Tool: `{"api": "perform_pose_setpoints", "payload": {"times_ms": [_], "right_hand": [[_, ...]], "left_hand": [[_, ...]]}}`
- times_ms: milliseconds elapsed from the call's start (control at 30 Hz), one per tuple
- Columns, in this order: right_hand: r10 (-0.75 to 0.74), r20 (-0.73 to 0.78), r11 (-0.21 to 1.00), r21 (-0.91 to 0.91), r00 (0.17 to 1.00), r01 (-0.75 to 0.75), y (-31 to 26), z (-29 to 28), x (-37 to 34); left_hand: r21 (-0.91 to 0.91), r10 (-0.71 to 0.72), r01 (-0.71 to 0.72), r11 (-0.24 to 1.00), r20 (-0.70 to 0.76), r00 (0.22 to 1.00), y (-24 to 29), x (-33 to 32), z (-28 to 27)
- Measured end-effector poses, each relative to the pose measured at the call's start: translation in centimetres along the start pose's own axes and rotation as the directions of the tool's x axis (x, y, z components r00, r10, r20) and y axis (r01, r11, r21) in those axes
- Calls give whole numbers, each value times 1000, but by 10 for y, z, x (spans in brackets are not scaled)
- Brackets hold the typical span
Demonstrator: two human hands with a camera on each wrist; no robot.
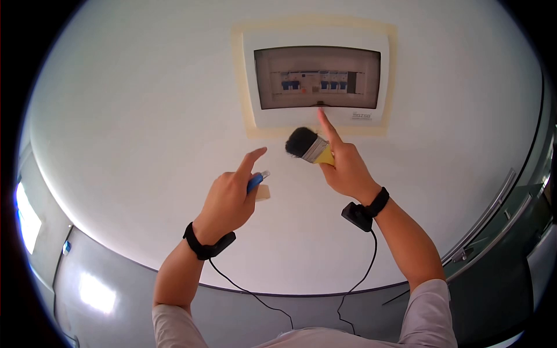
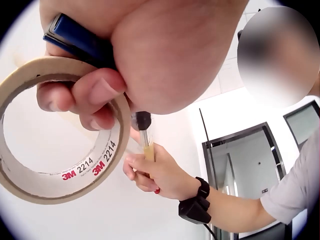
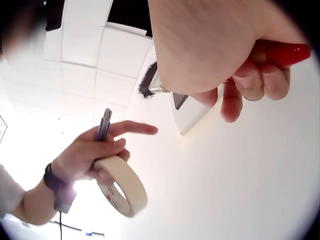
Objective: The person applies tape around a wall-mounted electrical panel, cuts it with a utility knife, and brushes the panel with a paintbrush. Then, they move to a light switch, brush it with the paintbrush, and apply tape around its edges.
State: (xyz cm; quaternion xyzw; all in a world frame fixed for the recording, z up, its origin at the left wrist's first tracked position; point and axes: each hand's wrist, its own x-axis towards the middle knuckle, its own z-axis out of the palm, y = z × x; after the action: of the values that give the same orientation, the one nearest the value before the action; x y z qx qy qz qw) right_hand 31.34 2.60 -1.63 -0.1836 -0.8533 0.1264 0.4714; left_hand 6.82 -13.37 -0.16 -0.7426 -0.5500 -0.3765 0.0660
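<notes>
In the head view my left hand (image 1: 227, 200) holds a blue utility knife (image 1: 255, 182), its index finger stretched toward the right. The same hand grips a roll of masking tape (image 2: 85, 176), with fingertips hooked through the ring. My right hand (image 1: 351, 172) grips a paintbrush (image 1: 303, 142) with black bristles and a yellow handle; a red handle end (image 3: 287, 54) sticks out behind the fist in the right wrist view. Its straight index finger reaches the latch at the lower edge of the smoked cover (image 1: 318, 62) of a breaker box (image 1: 249, 81). The cover is down, with blue-switched breakers behind it.
Strips of masking tape (image 1: 313, 21) frame the box on the white wall (image 1: 145, 116). Cables (image 1: 371, 255) hang from both wrist cameras. A glass door with a metal handle (image 1: 493, 232) stands at the right, and grey floor (image 1: 127, 290) shows below.
</notes>
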Motion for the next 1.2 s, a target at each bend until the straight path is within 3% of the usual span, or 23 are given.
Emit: {"api": "perform_pose_setpoints", "payload": {"times_ms": [67, 133, 167, 267, 367, 433, 467, 533, 700, 800, 867, 933, 1000, 1033, 1067, 1100, 1133, 1200], "right_hand": [[0, 5, 958, -285, 1000, 1, 0, 0, 0], [0, 4, 941, -338, 1000, 1, 2, 1, 0], [14, 5, 922, -387, 1000, -11, 4, 2, -1], [-34, -4, 941, -337, 999, 30, -4, -3, -5], [-133, -38, 932, -346, 990, 112, -28, -23, -2], [-184, -52, 939, -303, 982, 160, -33, -37, 5], [-241, -77, 942, -260, 967, 214, -36, -44, 9], [-277, -67, 921, -302, 958, 245, -40, -64, 2], [-49, 106, 952, -297, 993, 79, -70, -83, -13], [76, 211, 960, -279, 975, -15, -71, -94, -34], [202, 443, 979, -68, 873, -192, -67, -101, -42], [209, 494, 974, -28, 844, -225, -64, -101, -50], [122, 384, 955, 206, 915, -213, -63, -98, -53], [117, 391, 956, 205, 913, -210, -66, -97, -50], [-39, 221, 999, -17, 974, 44, -71, -97, -46], [-240, 86, 928, -272, 967, 255, -76, -95, -44], [-242, 93, 928, -267, 966, 259, -80, -93, -40], [-425, -142, 863, -362, 894, 353, -87, -88, -30]], "left_hand": [[156, 73, -60, 986, -83, 994, -1, 4, -3], [258, 27, -2, 966, -91, 996, 2, 16, -14], [323, 85, -31, 946, -156, 984, -6, 23, -17], [444, 193, -52, 894, -278, 941, -12, 46, -29], [515, 179, -14, 857, -272, 946, 5, 64, -46], [525, 351, -138, 840, -333, 875, 9, 79, -51], [519, 347, -136, 844, -335, 876, 10, 86, -53], [502, 451, -212, 839, -422, 786, 16, 96, -51], [482, 477, -245, 841, -448, 756, 16, 109, -70], [409, 398, -200, 890, -484, 779, 23, 111, -66], [327, 342, -192, 925, -502, 794, 21, 114, -68], [288, 287, -157, 945, -497, 819, 25, 112, -72], [250, 226, -112, 962, -494, 840, 29, 111, -77], [224, 218, -119, 967, -495, 841, 31, 111, -78], [199, 210, -126, 972, -495, 843, 33, 111, -79], [200, 204, -117, 973, -499, 842, 36, 111, -80], [193, 170, -82, 978, -496, 851, 38, 112, -82], [186, 131, -42, 982, -495, 859, 40, 113, -83]]}}
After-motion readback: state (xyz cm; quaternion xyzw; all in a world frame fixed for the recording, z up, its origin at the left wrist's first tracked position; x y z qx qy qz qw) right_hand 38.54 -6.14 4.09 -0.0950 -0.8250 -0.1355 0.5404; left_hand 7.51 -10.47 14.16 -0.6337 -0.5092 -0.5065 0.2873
